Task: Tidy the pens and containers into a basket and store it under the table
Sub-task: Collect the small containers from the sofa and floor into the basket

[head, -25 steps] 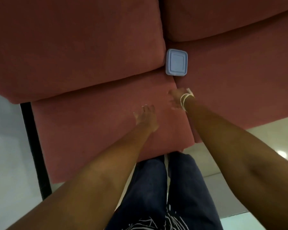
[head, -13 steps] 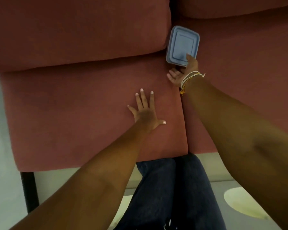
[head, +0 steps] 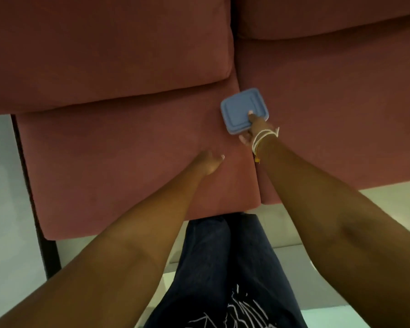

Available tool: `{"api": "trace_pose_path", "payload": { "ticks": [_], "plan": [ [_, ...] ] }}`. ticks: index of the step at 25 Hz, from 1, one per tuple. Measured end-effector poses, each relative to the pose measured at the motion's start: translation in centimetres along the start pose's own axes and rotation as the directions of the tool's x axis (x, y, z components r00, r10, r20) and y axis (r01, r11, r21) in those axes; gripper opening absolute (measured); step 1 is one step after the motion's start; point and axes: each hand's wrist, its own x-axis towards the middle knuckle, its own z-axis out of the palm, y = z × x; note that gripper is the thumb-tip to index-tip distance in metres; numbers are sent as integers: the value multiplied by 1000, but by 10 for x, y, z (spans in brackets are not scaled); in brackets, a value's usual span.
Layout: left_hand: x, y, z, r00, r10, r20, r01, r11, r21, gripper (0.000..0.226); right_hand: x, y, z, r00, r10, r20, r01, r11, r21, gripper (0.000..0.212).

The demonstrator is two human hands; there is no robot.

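Our right hand (head: 256, 130) pinches the blue lidded container (head: 243, 110) at its near edge; probably light, rigid, smooth plastic. Left hand (head: 208, 162) empty, loosely curled, on the sofa seat (head: 128, 150).

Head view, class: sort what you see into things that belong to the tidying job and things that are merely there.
Belongs to the job:
- blue lidded container
- right hand, gripping the container
- left hand, resting on the sofa

Merely there:
- red sofa
- wrist bands
- pale floor
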Motion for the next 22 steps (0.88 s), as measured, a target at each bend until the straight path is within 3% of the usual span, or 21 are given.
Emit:
{"api": "trace_pose_path", "payload": {
  "ticks": [3, 5, 13, 16, 22],
  "plan": [
    [-34, 4, -19, 965, -175, 194, 228, 928, -294, 72, -33, 36, -27, 999, -28, -39, 24, 994, -110, 51],
    [-41, 3, -25, 965, -169, 201, 232, 907, -351, 71, -53, 62, -40, 1000, 3, -1, -3, 998, -58, 39],
    [-70, -26, 9, 974, -38, 224, 70, 988, -140, 37, -118, 174, -73, 993, 87, -78, -54, 933, 355, 24],
    [-88, -50, 34, 969, 0, 247, 15, 998, -57, 43, -144, 224, -86, 985, 124, -121, -50, 871, 488, 37],
    [-121, -118, 77, 942, 105, 318, -143, 985, 99, 38, -203, 333, -78, 963, 143, -229, 78, 666, 742, 23]
  ]
}}
